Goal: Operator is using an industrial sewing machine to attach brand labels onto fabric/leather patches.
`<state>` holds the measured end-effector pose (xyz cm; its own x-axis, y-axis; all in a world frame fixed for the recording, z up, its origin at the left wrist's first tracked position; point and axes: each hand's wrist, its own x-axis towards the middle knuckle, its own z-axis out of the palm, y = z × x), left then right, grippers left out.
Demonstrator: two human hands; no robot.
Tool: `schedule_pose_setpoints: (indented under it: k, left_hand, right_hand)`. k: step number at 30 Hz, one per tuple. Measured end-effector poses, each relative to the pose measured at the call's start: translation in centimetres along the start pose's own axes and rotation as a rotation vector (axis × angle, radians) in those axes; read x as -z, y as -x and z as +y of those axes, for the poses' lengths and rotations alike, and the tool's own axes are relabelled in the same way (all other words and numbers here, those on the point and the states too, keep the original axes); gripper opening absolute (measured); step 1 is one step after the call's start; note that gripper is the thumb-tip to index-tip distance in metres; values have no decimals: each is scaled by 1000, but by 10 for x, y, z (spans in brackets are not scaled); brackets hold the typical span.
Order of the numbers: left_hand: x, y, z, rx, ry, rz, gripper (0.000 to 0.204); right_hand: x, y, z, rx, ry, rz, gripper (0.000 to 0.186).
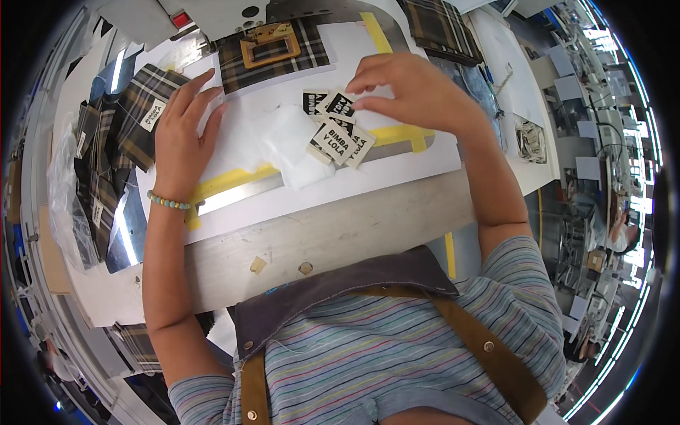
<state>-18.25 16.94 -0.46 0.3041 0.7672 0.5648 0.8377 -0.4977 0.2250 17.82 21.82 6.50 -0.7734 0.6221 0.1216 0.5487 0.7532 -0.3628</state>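
My left hand [183,134] is open, fingers spread, over the white work surface, with nothing in it. Beside it on the left lies a dark plaid fabric piece [138,117] with a white woven label [151,113] on it. My right hand [414,92] reaches in from the right, its thumb and fingertips parted at the edge of a small loose pile of black and white fabric labels [331,142]. Whether the fingertips touch the top labels is hard to tell. Beyond both hands, an orange-brown rectangular frame [248,53] rests on another plaid piece [237,78].
A white machine head [145,21] overhangs the far side. Yellow tape [237,175] borders the white sheet. More plaid pieces are heaped at left [103,177] and stacked far right [443,32]. A bundle of labels [530,140] sits right. Scraps [258,265] lie on the front edge.
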Motion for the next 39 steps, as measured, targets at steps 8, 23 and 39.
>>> schedule_pose_setpoints:
  k: [8,23,39]
  left_hand:
    - [-1,3,0,26,12,-8,20]
    - [9,-6,15,40,145,45,19]
    - [-19,-34,69,744,1527,-292,33]
  right_hand:
    - [-24,-3,-14,-155,-44,-75,19]
    - [2,-4,-15,-197,-206,254,12]
    - [-29,-31,-2,137,-570,327,22]
